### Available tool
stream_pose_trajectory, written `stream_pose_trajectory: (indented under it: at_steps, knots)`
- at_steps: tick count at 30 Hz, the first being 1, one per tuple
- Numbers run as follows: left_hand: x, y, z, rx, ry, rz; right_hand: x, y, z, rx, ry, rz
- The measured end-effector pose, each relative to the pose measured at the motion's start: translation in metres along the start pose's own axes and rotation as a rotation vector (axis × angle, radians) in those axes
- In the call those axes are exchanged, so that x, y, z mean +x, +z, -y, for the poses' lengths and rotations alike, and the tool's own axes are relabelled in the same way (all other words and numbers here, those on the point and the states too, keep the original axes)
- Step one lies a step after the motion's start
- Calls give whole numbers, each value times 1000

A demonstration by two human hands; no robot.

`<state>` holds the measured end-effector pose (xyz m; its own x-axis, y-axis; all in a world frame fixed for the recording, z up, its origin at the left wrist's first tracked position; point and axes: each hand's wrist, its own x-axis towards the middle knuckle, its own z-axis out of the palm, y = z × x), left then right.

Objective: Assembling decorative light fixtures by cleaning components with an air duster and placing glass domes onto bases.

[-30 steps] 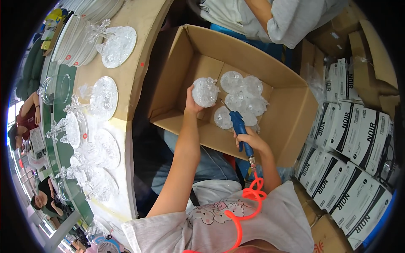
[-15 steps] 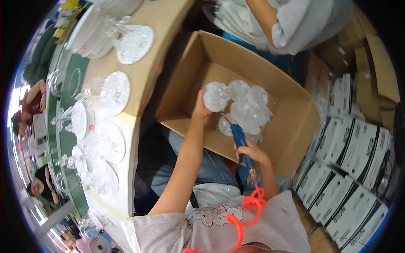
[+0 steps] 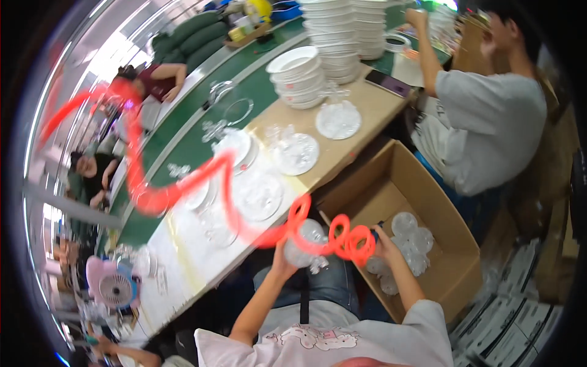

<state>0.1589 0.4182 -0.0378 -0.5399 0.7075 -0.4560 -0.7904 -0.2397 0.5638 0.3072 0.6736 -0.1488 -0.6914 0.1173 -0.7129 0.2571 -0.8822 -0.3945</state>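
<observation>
My left hand (image 3: 283,264) is closed round a clear, round plastic piece (image 3: 313,232), held over my lap beside the table edge. A small clear ornament-like part (image 3: 318,265) shows at its lower edge. My right hand (image 3: 386,243) is wrapped round a blue air gun (image 3: 376,229), mostly hidden behind loops of its red coiled hose (image 3: 351,240). That hand is over the near side of an open cardboard box (image 3: 428,192). Several similar clear round pieces (image 3: 417,237) lie inside the box.
The red hose stretches across the table to the upper left. On the table (image 3: 177,263) stand clear pieces on round bases (image 3: 295,154), stacked white plates (image 3: 330,37), a phone (image 3: 387,82) and a fan (image 3: 114,284). A co-worker (image 3: 483,122) sits beyond the box; printed cartons (image 3: 501,324) are at lower right.
My left hand has brought the clear piece out of the box toward the table. The right hand with the air gun has drawn back to the box's near side. The view has turned toward the table.
</observation>
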Motion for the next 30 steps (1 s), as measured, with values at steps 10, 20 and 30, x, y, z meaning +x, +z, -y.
stream_pose_trajectory:
  at_steps: [10,20,30]
  knots:
    - [-206,-17,-46,-397,455,-323,82,-8,5,-356,-183,-206]
    - [-197,-75,-150,-325,511,-259,-144,276,-44,-1247,-1116,451]
    - [-150,-164,-211,462,530,-657,-138,348,-73,-1601,-1123,712]
